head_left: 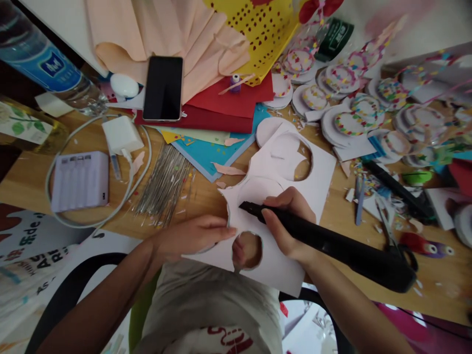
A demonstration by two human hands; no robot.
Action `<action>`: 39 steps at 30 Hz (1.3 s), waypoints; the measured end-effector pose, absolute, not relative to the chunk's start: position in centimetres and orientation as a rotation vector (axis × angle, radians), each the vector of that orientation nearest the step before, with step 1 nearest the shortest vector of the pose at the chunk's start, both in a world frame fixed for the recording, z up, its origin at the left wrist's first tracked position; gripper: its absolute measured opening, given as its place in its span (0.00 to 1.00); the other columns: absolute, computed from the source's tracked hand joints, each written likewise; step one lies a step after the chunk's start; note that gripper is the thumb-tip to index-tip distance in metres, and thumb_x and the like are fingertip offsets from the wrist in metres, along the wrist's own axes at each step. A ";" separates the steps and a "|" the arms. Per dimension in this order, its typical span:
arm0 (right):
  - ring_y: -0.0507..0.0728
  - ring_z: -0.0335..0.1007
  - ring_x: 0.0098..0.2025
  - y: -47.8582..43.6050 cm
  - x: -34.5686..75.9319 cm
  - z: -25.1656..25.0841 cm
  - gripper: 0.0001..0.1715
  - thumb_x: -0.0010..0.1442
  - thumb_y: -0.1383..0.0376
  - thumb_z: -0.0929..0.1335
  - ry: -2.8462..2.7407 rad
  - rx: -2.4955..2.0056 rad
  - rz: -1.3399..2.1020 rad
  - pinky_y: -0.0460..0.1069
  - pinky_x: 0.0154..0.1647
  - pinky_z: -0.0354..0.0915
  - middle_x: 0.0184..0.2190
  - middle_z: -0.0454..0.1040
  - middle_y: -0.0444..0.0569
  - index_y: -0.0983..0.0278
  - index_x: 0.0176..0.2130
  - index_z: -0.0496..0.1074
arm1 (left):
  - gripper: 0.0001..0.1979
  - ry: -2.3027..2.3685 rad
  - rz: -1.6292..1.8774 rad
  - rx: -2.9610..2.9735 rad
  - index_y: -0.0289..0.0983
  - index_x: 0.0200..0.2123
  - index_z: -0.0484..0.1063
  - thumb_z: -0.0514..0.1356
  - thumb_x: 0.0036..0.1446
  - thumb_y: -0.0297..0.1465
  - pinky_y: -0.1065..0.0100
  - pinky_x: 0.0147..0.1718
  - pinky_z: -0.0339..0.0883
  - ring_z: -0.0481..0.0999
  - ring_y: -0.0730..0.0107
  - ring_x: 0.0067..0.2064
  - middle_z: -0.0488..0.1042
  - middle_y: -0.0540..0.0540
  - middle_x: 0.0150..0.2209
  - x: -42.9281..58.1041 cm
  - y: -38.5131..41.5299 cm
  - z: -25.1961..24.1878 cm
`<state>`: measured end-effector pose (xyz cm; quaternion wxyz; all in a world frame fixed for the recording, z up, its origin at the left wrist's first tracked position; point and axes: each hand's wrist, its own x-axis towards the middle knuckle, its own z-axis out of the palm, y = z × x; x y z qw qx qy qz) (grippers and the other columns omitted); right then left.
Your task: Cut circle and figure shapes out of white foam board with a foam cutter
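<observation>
My right hand (289,221) is closed around a long black utility knife (332,246). The knife's tip rests at a curved line on a white board (283,255); its blade is hard to make out. My left hand (201,233) grips the board's left edge, fingers on top, with a fingertip showing underneath through a round cut-out. The board has a ragged, scalloped left side and another large round opening near its top. White discs (271,129) lie at and under its upper edge. The board's near edge reaches past the table edge over my lap.
Decorated white discs (344,120) crowd the right back. Scissors (389,231) lie at right. A phone (163,88) rests on coloured paper beside a yellow basket (258,37). Thin wires (164,184), a cabled charger (121,135), a battery case (81,181) and a bottle (47,64) are left.
</observation>
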<state>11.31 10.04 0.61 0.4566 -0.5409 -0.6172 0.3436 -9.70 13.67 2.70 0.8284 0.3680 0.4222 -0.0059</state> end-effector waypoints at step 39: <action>0.49 0.63 0.21 9.4 9.5 -0.3 0.08 0.59 0.69 0.66 -1.720 -1.290 0.706 0.45 0.20 0.59 0.25 0.69 0.40 0.58 0.36 0.62 | 0.18 1.141 0.102 1.535 0.37 0.21 0.61 0.57 0.59 0.41 0.73 0.21 0.52 0.61 0.76 0.23 0.63 0.55 0.20 -9.5 11.7 1.7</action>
